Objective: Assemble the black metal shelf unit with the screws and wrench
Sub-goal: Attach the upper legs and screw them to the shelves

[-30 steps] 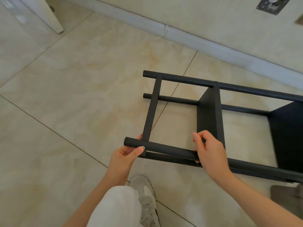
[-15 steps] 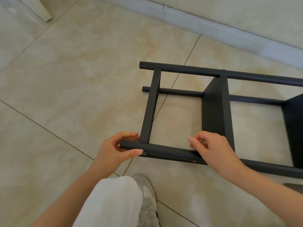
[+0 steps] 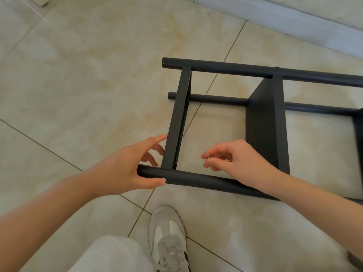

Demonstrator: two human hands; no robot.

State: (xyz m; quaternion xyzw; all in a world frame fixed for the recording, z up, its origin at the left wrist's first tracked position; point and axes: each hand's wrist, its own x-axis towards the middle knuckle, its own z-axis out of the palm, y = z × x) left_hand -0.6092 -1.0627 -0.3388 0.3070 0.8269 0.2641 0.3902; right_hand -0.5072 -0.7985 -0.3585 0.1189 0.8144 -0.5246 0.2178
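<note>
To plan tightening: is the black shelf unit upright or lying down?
Lying down. The shelf unit has posts along the floor; its shelf panel stands on edge.

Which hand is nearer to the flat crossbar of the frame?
Left. The left hand is at the crossbar, on its left edge; right hand, pinching a silver part, is apart on its right.

- Your black metal shelf unit (image 3: 265, 122) lies on its side on the floor (image 3: 78, 95), round posts horizontal, flat panels on edge.
- A small silvery piece (image 3: 209, 158) sits pinched in your right hand (image 3: 235, 160).
</note>
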